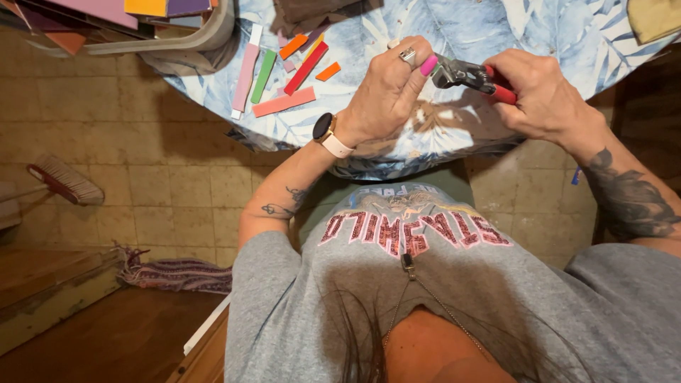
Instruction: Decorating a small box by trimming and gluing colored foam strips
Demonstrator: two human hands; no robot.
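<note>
My left hand (389, 89) pinches a small pink tile piece (428, 66) between its fingertips, over the round table with a blue leaf-pattern cloth (440, 135). My right hand (543, 89) grips red-handled nippers (468, 75), and the metal jaws meet the pink piece. A watch with a pale strap sits on my left wrist, and a ring is on one finger. Both hands hover just above the cloth near the table's near edge.
Several coloured strips lie on the cloth to the left: pink (245, 71), green (263, 75), red (306, 68), orange (328, 71), salmon (284, 102). A tray of coloured sheets (142, 21) sits at the far left. A broom (64, 181) and a rug (177, 275) lie on the tiled floor.
</note>
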